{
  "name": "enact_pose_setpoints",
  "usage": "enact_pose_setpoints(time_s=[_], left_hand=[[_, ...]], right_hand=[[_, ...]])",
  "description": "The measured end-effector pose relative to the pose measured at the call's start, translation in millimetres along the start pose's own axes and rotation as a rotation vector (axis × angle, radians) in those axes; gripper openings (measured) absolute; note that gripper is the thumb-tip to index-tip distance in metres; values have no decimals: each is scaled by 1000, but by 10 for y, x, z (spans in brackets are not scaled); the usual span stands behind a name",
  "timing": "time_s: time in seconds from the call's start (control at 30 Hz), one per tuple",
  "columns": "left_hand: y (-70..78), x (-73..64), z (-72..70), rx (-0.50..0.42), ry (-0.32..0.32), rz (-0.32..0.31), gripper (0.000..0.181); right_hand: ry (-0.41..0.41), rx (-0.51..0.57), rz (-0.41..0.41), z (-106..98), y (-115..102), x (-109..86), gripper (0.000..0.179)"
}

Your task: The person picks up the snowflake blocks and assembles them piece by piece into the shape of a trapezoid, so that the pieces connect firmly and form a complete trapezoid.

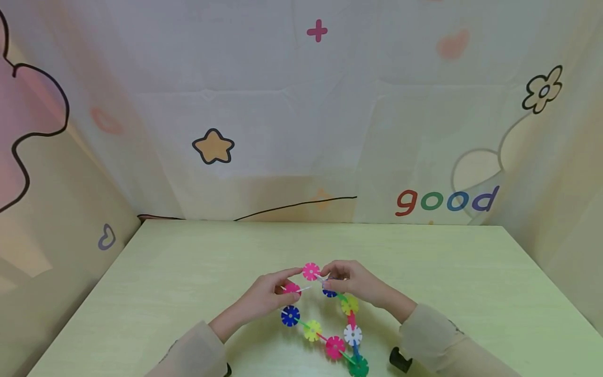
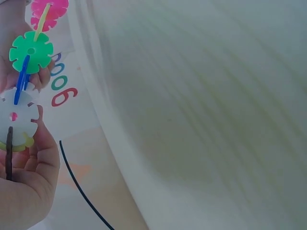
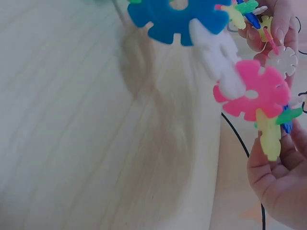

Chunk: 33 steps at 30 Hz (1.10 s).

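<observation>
A chain of flower-shaped notched plastic discs hangs in a loop between both hands above the table. In the head view my left hand [image 1: 261, 294] pinches a pink disc [image 1: 292, 289], its index finger reaching to the upper pink disc [image 1: 311, 271]. My right hand [image 1: 353, 280] pinches the chain's other side by a white disc [image 1: 320, 279], just above a dark blue disc [image 1: 330, 293]. Lower in the loop hang a blue disc [image 1: 290, 315], a yellow disc [image 1: 312, 330] and a green disc [image 1: 359, 366]. The fingers partly hide the upper joins.
A pale wooden table [image 1: 188, 262] lies beneath the hands. Behind it hangs a printed cloth [image 1: 282, 131] with a star and the word good. A small black object [image 1: 400, 360] shows beside the right sleeve [image 1: 433, 335].
</observation>
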<state>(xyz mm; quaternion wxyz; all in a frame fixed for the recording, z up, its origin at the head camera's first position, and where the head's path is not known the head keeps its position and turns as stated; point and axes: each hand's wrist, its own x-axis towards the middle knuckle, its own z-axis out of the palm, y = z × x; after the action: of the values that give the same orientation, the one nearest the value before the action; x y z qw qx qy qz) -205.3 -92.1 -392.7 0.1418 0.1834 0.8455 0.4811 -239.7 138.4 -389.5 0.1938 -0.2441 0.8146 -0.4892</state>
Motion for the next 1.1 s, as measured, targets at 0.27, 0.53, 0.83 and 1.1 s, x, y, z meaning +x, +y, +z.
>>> enact_pose_setpoints(time_s=[0.27, 0.53, 0.83, 1.1], left_hand=[[15, -6, 11, 8, 12, 23, 51], [14, -1, 14, -2, 1, 30, 51], [17, -3, 24, -6, -1, 32, 50], [-6, -15, 30, 5, 26, 46, 46]], right_hand=[[88, 38, 43, 34, -3, 86, 34], [110, 57, 8, 58, -90, 152, 30], [128, 74, -13, 77, -166, 200, 20], [136, 69, 5, 75, -186, 177, 19]])
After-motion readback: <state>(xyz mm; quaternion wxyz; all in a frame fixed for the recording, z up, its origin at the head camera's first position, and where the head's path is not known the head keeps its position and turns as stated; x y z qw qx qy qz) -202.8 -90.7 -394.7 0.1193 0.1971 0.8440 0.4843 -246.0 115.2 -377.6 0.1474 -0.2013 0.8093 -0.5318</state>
